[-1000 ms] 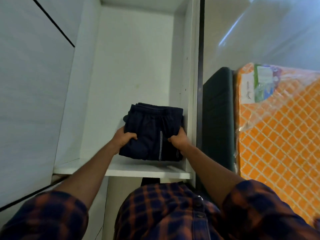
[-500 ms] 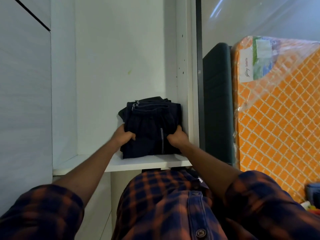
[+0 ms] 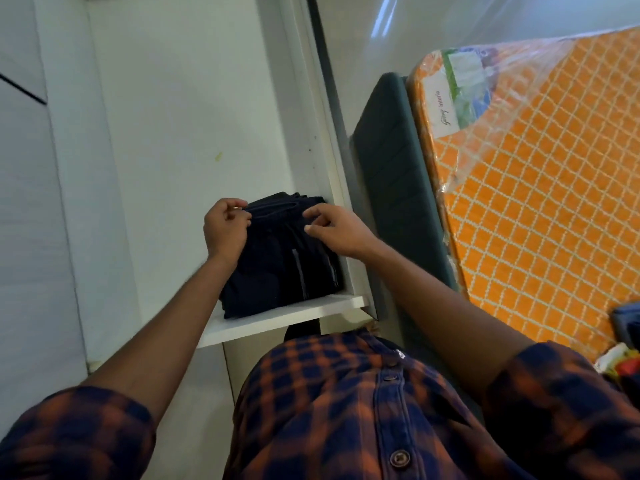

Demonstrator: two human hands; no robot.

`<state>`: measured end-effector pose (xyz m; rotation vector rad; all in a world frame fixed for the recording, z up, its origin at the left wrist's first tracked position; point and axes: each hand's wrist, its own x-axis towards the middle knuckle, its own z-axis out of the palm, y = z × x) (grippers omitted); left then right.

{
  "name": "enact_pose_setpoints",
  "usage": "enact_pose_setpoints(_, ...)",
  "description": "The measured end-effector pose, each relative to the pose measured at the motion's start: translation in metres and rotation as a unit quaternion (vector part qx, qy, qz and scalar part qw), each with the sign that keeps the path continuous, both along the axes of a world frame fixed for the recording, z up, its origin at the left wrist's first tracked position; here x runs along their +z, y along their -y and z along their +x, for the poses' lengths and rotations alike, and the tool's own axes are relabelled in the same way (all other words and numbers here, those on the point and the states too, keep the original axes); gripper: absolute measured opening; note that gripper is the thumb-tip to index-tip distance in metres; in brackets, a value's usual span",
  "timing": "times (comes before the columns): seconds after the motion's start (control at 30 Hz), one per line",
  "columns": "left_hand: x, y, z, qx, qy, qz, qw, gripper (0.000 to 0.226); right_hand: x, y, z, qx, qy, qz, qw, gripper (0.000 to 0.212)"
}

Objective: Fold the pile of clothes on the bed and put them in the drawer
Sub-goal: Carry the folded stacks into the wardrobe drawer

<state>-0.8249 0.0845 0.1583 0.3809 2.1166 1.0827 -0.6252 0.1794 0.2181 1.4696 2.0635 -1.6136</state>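
Up on the white shelf (image 3: 277, 320), the folded dark clothes (image 3: 280, 268) sat tucked against the right wall (image 3: 323, 174). My left hand (image 3: 225, 230) had its fingers curled at the stack's far edge, pinching the top fold. My right hand (image 3: 337, 232) hung loosely curled over the top, fingertips on cloth; gripping or not, I couldn't tell. Stowing step, I'd say, nearly done. Next call: square the edges, let go, and go to the bed (image 3: 536, 220) for more.

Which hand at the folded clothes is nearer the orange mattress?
The right hand, over the right side of the folded clothes; the left hand is at their left edge, farther from the mattress.
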Motion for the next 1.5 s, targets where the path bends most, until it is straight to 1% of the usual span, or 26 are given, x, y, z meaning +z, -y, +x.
enact_pose_setpoints(0.1, 0.016, -0.018, 0.039, -0.081, -0.013, 0.031, 0.996, 0.022, 0.019, -0.006, 0.037, 0.030, 0.003, 0.062, 0.998, 0.030)
enact_pose_setpoints(0.2, 0.034, -0.034, 0.089, -0.178, -0.032, 0.055, 0.982, 0.021, 0.019, -0.004, 0.100, -0.023, 0.017, 0.071, 0.997, 0.027)
enact_pose_setpoints(0.27, 0.044, -0.043, 0.123, -0.237, -0.049, 0.060, 0.969, 0.019, 0.014, 0.004, 0.148, -0.069, 0.028, 0.068, 0.995, 0.030)
enact_pose_setpoints(0.4, 0.057, -0.053, 0.210, -0.352, -0.078, 0.062, 0.931, 0.010, -0.008, 0.037, 0.272, -0.152, 0.072, 0.047, 0.985, 0.030)
enact_pose_setpoints(0.5, 0.053, -0.050, 0.282, -0.431, -0.081, 0.043, 0.898, 0.011, -0.032, 0.081, 0.365, -0.228, 0.087, 0.017, 0.970, 0.025)
enact_pose_setpoints(0.6, 0.035, -0.037, 0.367, -0.510, -0.074, 0.006, 0.857, 0.013, -0.056, 0.137, 0.463, -0.301, 0.101, -0.024, 0.948, 0.021)
enact_pose_setpoints(0.67, 0.018, -0.021, 0.417, -0.548, -0.058, -0.039, 0.833, 0.014, -0.068, 0.174, 0.516, -0.340, 0.113, -0.042, 0.933, 0.029)
enact_pose_setpoints(0.73, 0.002, -0.005, 0.466, -0.588, -0.046, -0.085, 0.803, 0.016, -0.078, 0.204, 0.565, -0.410, 0.128, -0.035, 0.903, 0.036)
enact_pose_setpoints(0.77, -0.006, 0.004, 0.498, -0.609, -0.040, -0.111, 0.784, 0.016, -0.082, 0.222, 0.594, -0.462, 0.138, -0.025, 0.876, 0.038)
enact_pose_setpoints(0.8, -0.008, 0.009, 0.502, -0.612, -0.031, -0.135, 0.778, 0.017, -0.086, 0.228, 0.598, -0.501, 0.145, -0.003, 0.853, 0.038)
enact_pose_setpoints(0.83, -0.010, 0.014, 0.520, -0.629, -0.028, -0.155, 0.762, 0.016, -0.089, 0.238, 0.613, -0.555, 0.149, 0.010, 0.818, 0.038)
enact_pose_setpoints(0.9, -0.019, 0.022, 0.565, -0.675, -0.031, -0.182, 0.714, 0.015, -0.093, 0.254, 0.652, -0.678, 0.141, 0.007, 0.722, 0.039)
enact_pose_setpoints(0.93, -0.023, 0.023, 0.581, -0.691, -0.032, -0.191, 0.696, 0.014, -0.099, 0.263, 0.665, -0.723, 0.133, -0.005, 0.678, 0.041)
enact_pose_setpoints(1.0, -0.028, 0.020, 0.616, -0.719, -0.027, -0.204, 0.664, 0.013, -0.110, 0.280, 0.690, -0.783, 0.119, -0.043, 0.609, 0.051)
enact_pose_setpoints(1.03, -0.031, 0.017, 0.633, -0.724, -0.018, -0.211, 0.656, 0.016, -0.116, 0.287, 0.700, -0.799, 0.116, -0.059, 0.587, 0.058)
enact_pose_setpoints(1.07, -0.035, 0.016, 0.651, -0.726, -0.009, -0.219, 0.652, 0.024, -0.123, 0.295, 0.707, -0.809, 0.116, -0.069, 0.572, 0.064)
enact_pose_setpoints(1.1, -0.040, 0.014, 0.669, -0.728, -0.005, -0.227, 0.647, 0.032, -0.127, 0.301, 0.712, -0.810, 0.119, -0.076, 0.569, 0.070)
enact_pose_setpoints(1.13, -0.049, 0.013, 0.690, -0.737, -0.005, -0.234, 0.634, 0.042, -0.135, 0.308, 0.718, -0.804, 0.131, -0.078, 0.574, 0.076)
enact_pose_setpoints(1.2, -0.063, 0.010, 0.721, -0.748, -0.002, -0.250, 0.615, 0.065, -0.146, 0.311, 0.722, -0.771, 0.175, -0.073, 0.608, 0.084)
enact_pose_setpoints(1.27, -0.082, 0.008, 0.753, -0.753, 0.025, -0.271, 0.599, 0.084, -0.163, 0.312, 0.731, -0.767, 0.204, -0.071, 0.605, 0.097)
enact_pose_setpoints(1.3, -0.087, 0.006, 0.763, -0.749, 0.049, -0.279, 0.599, 0.090, -0.167, 0.310, 0.733, -0.778, 0.182, -0.078, 0.596, 0.104)
enact_pose_setpoints(1.37, -0.106, 0.006, 0.785, -0.731, 0.098, -0.291, 0.609, 0.098, -0.183, 0.309, 0.743, -0.831, 0.058, -0.090, 0.546, 0.117)
enact_pose_setpoints(1.4, -0.118, 0.007, 0.796, -0.722, 0.112, -0.290, 0.617, 0.103, -0.195, 0.311, 0.746, -0.850, 0.004, -0.089, 0.519, 0.118)
enact_pose_setpoints(1.43, -0.128, 0.007, 0.803, -0.715, 0.117, -0.280, 0.630, 0.107, -0.203, 0.310, 0.747, -0.859, -0.029, -0.087, 0.504, 0.118)
enact_pose_setpoints(1.5, -0.142, 0.005, 0.810, -0.698, 0.118, -0.264, 0.655, 0.113, -0.211, 0.309, 0.746, -0.865, -0.056, -0.074, 0.493, 0.118)
